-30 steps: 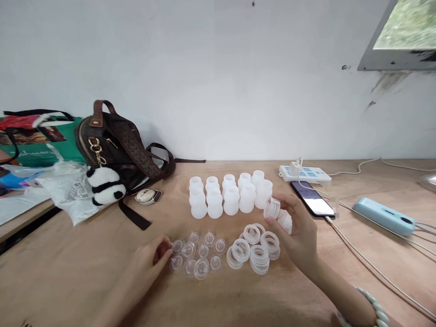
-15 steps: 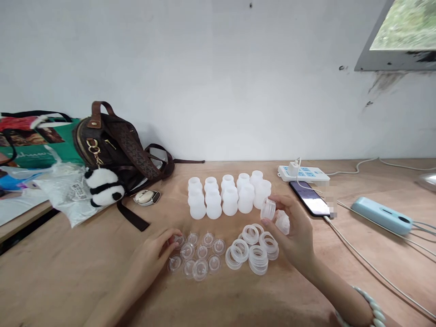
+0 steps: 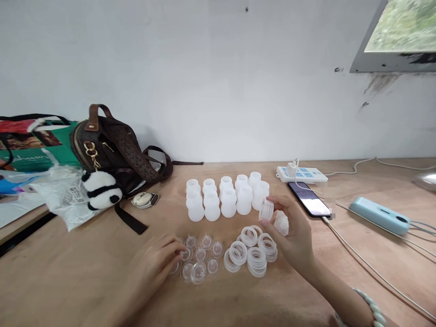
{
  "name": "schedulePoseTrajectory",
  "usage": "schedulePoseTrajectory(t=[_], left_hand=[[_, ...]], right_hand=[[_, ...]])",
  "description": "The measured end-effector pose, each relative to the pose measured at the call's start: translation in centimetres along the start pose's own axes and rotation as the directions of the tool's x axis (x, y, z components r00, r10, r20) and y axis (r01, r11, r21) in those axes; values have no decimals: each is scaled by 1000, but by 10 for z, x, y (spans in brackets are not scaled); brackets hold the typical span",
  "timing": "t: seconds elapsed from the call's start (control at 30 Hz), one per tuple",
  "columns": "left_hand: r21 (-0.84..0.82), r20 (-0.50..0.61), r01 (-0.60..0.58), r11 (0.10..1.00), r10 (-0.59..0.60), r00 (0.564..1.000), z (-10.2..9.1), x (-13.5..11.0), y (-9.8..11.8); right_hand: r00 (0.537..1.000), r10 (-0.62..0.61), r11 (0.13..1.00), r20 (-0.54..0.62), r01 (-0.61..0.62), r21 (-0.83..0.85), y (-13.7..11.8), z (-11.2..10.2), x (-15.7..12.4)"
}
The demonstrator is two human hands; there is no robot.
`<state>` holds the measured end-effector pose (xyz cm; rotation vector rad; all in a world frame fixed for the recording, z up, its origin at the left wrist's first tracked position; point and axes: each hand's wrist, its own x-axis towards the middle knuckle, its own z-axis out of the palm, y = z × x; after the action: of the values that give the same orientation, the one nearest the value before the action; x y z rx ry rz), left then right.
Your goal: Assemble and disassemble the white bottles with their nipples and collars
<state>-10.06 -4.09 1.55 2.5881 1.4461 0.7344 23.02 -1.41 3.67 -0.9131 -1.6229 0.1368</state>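
Right hand (image 3: 293, 232), right of frame centre: grip closed on clear ridged piece (image 3: 266, 210). Left hand (image 3: 157, 258), lower left of centre, at clear discs (image 3: 198, 273); cannot tell if grip holds one. Clear rings (image 3: 257, 269) lower centre; white bottles (image 3: 228, 203) mid-frame.

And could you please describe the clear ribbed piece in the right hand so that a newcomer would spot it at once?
On the wooden table, find the two rows of white containers and go to their right-hand end. In front of it, the right hand grips the clear ribbed piece. Unlike the clear rings lying nearby, it is held up off the table.
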Motion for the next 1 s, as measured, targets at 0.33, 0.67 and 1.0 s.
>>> schedulePoseTrajectory(t=[0.33,0.67,1.0], left_hand=[[94,-32,-52,994,55,998,-4,5,5],[183,-126,-111,977,135,983,-1,-4,-3],[213,-123,-124,969,152,981,11,-7,3]], right_hand=[[1000,-14,1000,-3,14,-10,-2,-1,1],[1000,5,999,-1,-5,-37,-4,-1,0],[1000,0,999,12,1,-54,-5,-2,0]])
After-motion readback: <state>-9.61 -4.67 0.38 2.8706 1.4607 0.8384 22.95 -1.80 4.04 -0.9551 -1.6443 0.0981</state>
